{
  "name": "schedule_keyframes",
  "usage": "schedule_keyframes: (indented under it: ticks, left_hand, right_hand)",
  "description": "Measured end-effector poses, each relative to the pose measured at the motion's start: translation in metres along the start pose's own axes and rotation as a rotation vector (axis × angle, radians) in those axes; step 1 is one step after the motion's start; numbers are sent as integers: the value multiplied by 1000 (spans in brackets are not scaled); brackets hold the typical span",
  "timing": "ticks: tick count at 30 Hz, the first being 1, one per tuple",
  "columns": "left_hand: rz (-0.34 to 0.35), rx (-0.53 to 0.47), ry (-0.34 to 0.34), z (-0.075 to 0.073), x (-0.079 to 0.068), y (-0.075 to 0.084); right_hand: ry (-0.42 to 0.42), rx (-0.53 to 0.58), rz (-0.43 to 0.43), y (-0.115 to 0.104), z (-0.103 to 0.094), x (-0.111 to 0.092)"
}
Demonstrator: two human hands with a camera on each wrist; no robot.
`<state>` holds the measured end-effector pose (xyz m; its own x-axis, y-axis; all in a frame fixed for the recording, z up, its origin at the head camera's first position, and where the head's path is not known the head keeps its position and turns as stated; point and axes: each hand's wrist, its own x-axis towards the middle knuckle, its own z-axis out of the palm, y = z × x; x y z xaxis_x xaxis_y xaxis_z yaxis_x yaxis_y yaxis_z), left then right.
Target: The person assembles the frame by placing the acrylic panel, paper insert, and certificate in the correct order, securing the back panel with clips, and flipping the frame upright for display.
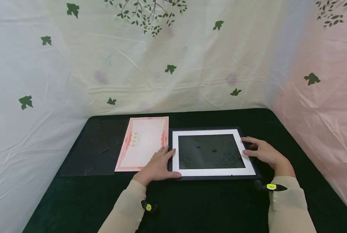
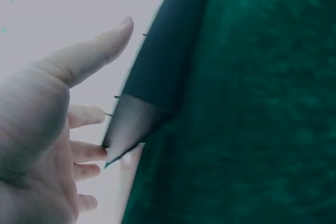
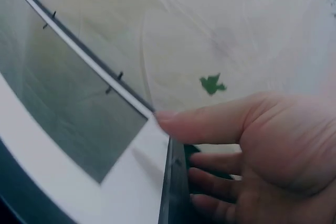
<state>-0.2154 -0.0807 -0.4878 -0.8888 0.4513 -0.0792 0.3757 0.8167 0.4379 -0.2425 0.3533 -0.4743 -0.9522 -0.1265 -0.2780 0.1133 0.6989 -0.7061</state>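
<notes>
A black picture frame (image 1: 217,178) lies face-down or back-up, I cannot tell which, with a white mat (image 1: 214,172) inside its border. The mat's rectangular window shows a dark, reflective surface. At the frame's left side rests my left hand (image 1: 158,165), fingers extended along the edge and thumb by the near left corner. My right hand (image 1: 267,153) is at the opposite side. In the right wrist view, its thumb (image 3: 184,127) touches the mat's edge while the other fingers lie outside the frame's wall. Small dark tabs stick out from the frame's inner edge.
Left of the frame lies a pink-bordered certificate (image 1: 148,139), its edge close to the frame. Beyond it, a transparent sheet (image 1: 89,149) lies flat on the dark green tablecloth (image 1: 208,207). A pale patterned curtain (image 1: 190,87) surrounds the table.
</notes>
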Motion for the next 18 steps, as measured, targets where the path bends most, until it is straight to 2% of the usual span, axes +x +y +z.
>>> schedule_keyframes:
  ticks: [4,8,13,18]
  left_hand:
    - [11,28,8,-13,-11,-6]
    - [9,106,10,-28,-26,-22]
    - [10,170,5,-45,-43,-51]
    - [57,232,1,-52,-53,-79]
  right_hand:
    - [108,-7,-23,-18,2,-2]
    - [164,-2,-90,-41,7,-4]
    - [145,5,-207,-67,24,-5]
    - [97,9,-322,-88,51,-4]
